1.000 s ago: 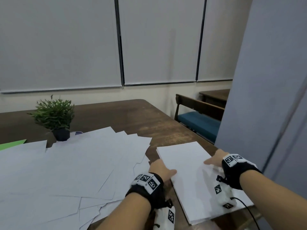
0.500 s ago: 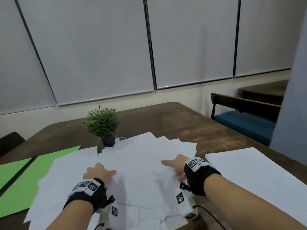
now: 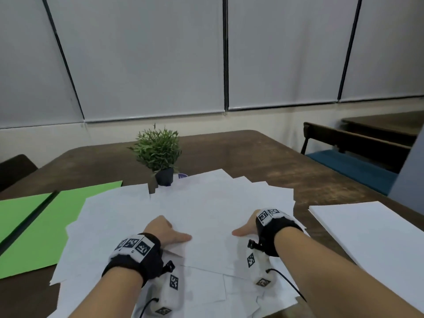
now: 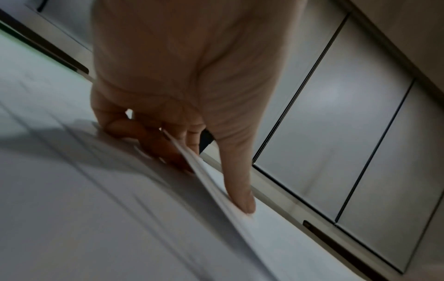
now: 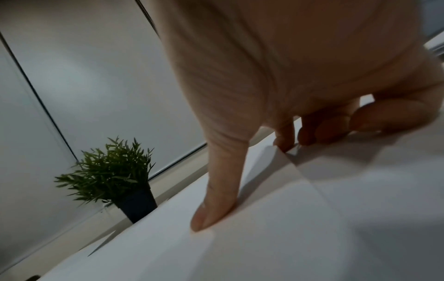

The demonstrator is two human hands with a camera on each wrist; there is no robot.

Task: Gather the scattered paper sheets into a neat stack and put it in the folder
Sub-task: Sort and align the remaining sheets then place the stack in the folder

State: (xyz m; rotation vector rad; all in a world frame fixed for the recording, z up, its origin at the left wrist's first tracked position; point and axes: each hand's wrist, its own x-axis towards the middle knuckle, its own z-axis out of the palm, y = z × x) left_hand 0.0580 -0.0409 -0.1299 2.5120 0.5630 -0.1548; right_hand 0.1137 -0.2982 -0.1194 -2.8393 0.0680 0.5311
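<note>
1. Here, my left hand (image 3: pixel 164 231) sits on the scattered paper sheets (image 3: pixel 206 203); in the left wrist view the fingers (image 4: pixel 144 131) are curled under a raised sheet edge, with the thumb stretched along the top of it, pinching that sheet.
2. My right hand (image 3: pixel 246 228) is on the same spread, with its thumb (image 5: pixel 216 199) flat on the top sheet and the other fingers curled at that sheet's edge; whether they are under it I cannot tell.
3. The loose sheets fan out beneath and beyond both hands on the wooden table (image 3: pixel 252 152).
4. A neat stack of paper (image 3: pixel 371 237) lies to the right of my right hand, apart from the loose sheets.
5. The green folder (image 3: pixel 46 221) lies open to the left of my left hand, its near edge tucked under the sheets.
6. A small potted plant (image 3: pixel 158 152) stands past my fingertips at the far edge of the sheets.
</note>
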